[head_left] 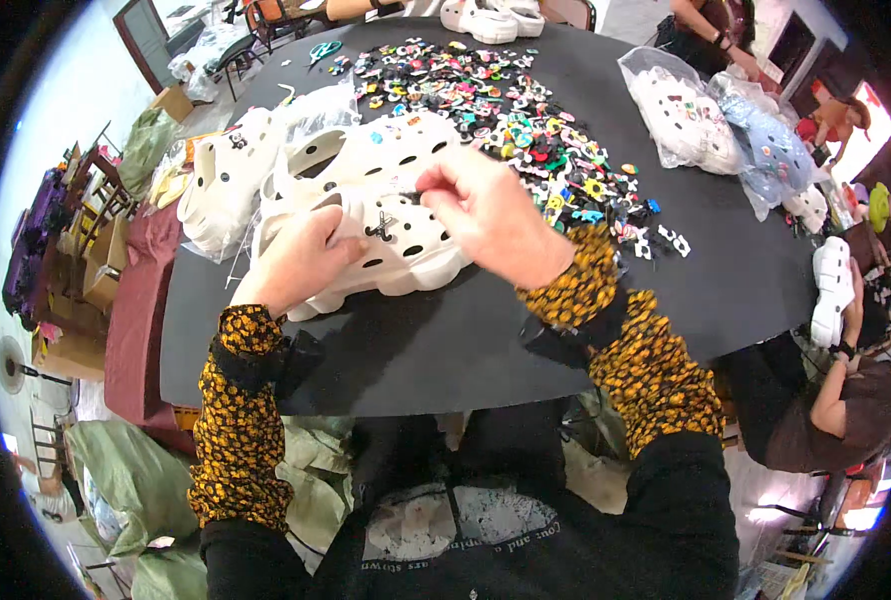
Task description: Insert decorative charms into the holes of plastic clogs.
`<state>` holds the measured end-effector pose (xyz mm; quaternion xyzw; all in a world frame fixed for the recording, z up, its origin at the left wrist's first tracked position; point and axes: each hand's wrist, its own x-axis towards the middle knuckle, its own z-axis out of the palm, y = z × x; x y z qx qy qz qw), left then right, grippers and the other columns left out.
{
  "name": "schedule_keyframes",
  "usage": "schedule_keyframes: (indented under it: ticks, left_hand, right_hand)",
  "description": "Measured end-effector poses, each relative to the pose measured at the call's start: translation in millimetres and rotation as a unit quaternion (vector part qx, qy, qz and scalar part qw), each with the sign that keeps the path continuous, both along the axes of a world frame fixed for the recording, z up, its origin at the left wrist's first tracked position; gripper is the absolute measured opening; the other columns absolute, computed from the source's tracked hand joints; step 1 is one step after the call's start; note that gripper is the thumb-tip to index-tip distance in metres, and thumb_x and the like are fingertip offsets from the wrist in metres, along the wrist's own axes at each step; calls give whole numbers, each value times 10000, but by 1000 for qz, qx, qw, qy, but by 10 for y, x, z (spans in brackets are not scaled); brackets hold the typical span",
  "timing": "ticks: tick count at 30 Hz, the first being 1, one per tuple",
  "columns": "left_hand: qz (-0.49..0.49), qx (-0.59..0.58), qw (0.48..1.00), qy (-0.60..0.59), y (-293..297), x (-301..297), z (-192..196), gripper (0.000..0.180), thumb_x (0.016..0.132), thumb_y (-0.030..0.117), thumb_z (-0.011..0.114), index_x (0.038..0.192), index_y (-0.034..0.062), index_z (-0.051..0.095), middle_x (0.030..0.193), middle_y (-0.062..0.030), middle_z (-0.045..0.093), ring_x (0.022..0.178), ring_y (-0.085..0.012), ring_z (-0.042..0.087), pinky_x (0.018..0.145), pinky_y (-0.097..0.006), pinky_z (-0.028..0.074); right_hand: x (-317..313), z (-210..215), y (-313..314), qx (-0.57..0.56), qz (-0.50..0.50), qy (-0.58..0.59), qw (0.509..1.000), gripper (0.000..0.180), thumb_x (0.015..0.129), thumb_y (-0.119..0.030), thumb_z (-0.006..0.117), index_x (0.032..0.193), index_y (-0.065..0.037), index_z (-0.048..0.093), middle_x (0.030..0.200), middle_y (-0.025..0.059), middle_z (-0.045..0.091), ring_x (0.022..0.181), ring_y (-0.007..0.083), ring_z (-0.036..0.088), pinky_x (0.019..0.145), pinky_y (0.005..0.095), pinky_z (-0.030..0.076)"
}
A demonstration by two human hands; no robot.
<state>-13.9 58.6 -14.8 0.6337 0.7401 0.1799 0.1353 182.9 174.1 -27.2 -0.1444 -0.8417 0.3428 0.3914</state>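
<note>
A white clog [406, 268] with round holes lies on the black table, and my left hand [301, 258] grips its open heel end. A black shoe charm [380, 227] sits on its upper. At the holes near the far side of this clog, the fingers of my right hand [501, 215] are pinched together. Whatever they hold, if anything, is too small and covered to name. Right behind lies another white clog [406, 135] bearing a few small charms. More white clogs [228, 180] rest to the left, partly in clear plastic.
A broad heap of colourful shoe charms [526, 130] covers the table's middle and far side. Teal scissors [324, 50] lie at the far left. Bagged white clogs [681, 120] are at the right. A co-worker [826, 410] at the right edge holds a white clog [832, 290].
</note>
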Motion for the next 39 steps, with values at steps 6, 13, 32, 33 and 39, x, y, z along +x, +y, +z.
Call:
schedule_keyframes:
  ticks: [6, 13, 32, 33, 39]
  left_hand:
    - [-4, 59, 997, -53, -90, 58, -44, 360, 788, 252, 652, 685, -36, 464, 642, -188, 526, 585, -283, 514, 576, -392, 420]
    - [34, 145, 989, -13, -116, 151, -209, 252, 830, 222, 588, 786, 0, 478, 699, -214, 569, 695, -387, 580, 613, -434, 449]
    - [-91, 114, 979, -143, -118, -118, -232, 161, 805, 64, 579, 892, -31, 482, 752, -84, 478, 720, -103, 445, 625, -280, 410]
    - [-78, 89, 980, -162, -140, -114, -206, 158, 801, 57, 572, 900, -31, 485, 758, -88, 480, 724, -107, 447, 630, -282, 410]
    - [-71, 60, 980, -175, -130, -101, -175, 164, 783, 33, 559, 915, -38, 493, 770, -109, 487, 721, -142, 459, 641, -295, 413]
  right_hand:
    - [-69, -394, -160, 259, -69, -12, 963, 128, 785, -61, 618, 904, -21, 596, 858, 148, 576, 882, 326, 548, 802, 411, 437]
    - [8, -362, -53, 161, -6, -55, 985, 106, 773, -55, 630, 877, -40, 618, 854, 112, 603, 846, 292, 566, 781, 377, 435]
    - [-85, -498, -5, 166, -23, 22, 986, 223, 705, 60, 644, 907, -28, 611, 899, 115, 584, 832, 289, 559, 754, 367, 442]
    - [-80, -495, -2, 183, -20, 18, 983, 227, 704, 61, 645, 909, -30, 611, 903, 111, 584, 828, 287, 558, 749, 368, 441]
    - [-10, -394, -25, 225, -31, -24, 974, 220, 725, 79, 660, 922, -16, 645, 922, 119, 607, 821, 255, 586, 736, 327, 465]
